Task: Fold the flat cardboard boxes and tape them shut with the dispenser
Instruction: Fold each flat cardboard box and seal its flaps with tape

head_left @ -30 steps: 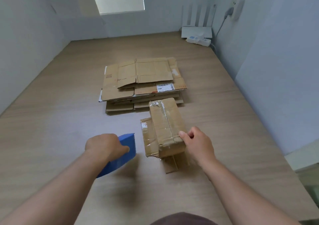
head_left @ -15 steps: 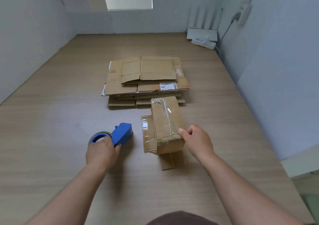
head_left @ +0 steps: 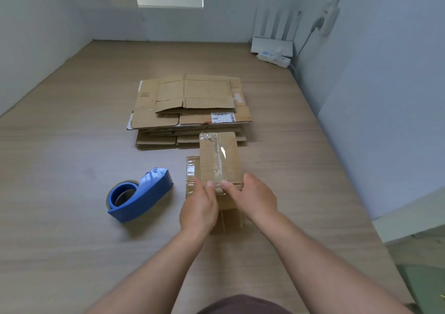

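A small folded cardboard box [head_left: 220, 159] stands on the wooden floor with a strip of clear tape running along its top. My left hand [head_left: 199, 207] and my right hand [head_left: 252, 198] both hold its near end, thumbs pressing on the tape at the top edge. The box's lower flaps stick out to the left and toward me. The blue tape dispenser [head_left: 140, 195] lies on the floor to the left of the box, apart from both hands. Behind the box lies a stack of flat cardboard boxes [head_left: 190, 111].
White walls close in on the left, back and right. A white router [head_left: 272, 44] and a power strip [head_left: 274, 58] sit in the far right corner, with a cable running up to a wall plug [head_left: 328, 22]. The wooden floor [head_left: 60, 157] is bare to the left.
My left hand set the blue dispenser down on the floor, let go of it and moved right to the box's near end. My right hand stayed on the box.
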The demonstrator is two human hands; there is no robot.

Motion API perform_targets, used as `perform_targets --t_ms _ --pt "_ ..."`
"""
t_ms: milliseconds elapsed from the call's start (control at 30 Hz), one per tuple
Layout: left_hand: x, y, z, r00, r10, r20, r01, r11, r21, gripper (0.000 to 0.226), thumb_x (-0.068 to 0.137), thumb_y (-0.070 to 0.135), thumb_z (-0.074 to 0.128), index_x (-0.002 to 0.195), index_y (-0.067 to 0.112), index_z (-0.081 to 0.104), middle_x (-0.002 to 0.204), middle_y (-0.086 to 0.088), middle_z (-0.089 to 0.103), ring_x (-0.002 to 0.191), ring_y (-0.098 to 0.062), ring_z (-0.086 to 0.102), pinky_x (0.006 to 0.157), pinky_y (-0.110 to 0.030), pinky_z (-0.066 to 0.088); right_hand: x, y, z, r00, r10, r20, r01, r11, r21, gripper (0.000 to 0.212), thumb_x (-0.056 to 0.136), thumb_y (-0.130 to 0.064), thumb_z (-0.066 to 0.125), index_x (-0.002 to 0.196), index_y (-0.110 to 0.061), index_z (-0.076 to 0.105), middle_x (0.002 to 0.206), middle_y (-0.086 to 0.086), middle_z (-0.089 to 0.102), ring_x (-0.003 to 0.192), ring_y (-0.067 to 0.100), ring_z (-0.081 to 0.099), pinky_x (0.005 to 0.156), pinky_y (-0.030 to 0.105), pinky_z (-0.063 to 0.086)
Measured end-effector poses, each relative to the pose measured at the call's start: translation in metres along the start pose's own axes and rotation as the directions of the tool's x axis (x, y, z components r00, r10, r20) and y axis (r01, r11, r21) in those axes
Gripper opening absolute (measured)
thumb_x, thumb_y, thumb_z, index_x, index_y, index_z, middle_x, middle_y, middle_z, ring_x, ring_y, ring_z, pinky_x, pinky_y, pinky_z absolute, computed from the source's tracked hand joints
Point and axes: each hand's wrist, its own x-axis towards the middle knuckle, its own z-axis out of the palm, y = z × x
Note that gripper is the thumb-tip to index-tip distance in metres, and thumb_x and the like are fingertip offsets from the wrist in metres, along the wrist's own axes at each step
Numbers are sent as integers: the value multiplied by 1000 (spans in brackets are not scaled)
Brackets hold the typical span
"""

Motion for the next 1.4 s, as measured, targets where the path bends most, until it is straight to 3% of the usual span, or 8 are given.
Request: perform_targets --t_ms 200,300,400,500,733,900,1067,1400 --pt "4 -7 -5 999 -22 23 28 943 -332 41 102 39 31 131 27 57 119 -2 65 111 -22 56 100 -40 45 10 20 -10 996 -72 61 50 950 309 41 98 -35 46 62 -14 46 72 11 60 69 26 52 73 39 48" --pt "4 -10 -21 984 119 134 -83 965 -248 48 100 50 30 137 27 51 125 2 62 118 -20 54 98 -32 43 11 23 -19 982 -140 130 97 952 291 41 97 -40 46 63 -18 47 68 2 58 64 21 53 75 43 50" --pt "7 -12 -34 923 207 326 -233 972 42 75 84 70 36 148 33 26 128 7 60 114 -17 58 90 -30 50 9 20 -28 949 -216 229 234 971 -57 42 85 -63 53 69 -25 42 69 -9 50 69 15 49 60 32 37" --pt "14 -10 -39 921 229 316 -339 871 355 67 92 61 38 149 32 18 124 2 63 106 -18 62 83 -31 53 11 18 -26 934 -300 194 344 900 -268 42 89 -61 48 85 -19 46 93 2 61 93 26 57 65 31 31" --pt "23 -19 -57 851 210 481 -398 856 329 59 102 42 30 152 38 -2 125 0 62 98 -13 61 85 -27 50 10 35 -21 871 -453 187 488 839 -240 26 100 -38 41 94 -13 46 108 12 59 98 31 54 70 30 27" --pt "12 -24 -59 950 191 246 -178 981 -76 36 100 27 46 136 30 46 121 6 64 107 -9 61 94 -33 51 10 42 -22 900 -418 126 434 889 -146 24 99 -31 46 84 -13 42 92 10 56 86 27 49 67 28 23" --pt "-7 -15 -47 978 175 110 -163 980 -111 18 92 29 61 108 25 55 102 10 63 97 -5 60 77 -18 49 7 35 -13 942 -330 63 332 943 -21 30 95 -32 54 73 -15 42 77 4 49 75 21 42 66 32 28" --pt "-3 -32 -50 998 49 -32 -57 942 -331 14 91 31 63 104 32 56 93 8 67 93 -13 65 87 -41 56 6 16 -25 909 -305 284 275 951 139 12 90 -16 57 83 -9 66 85 6 71 89 22 65 81 30 48"
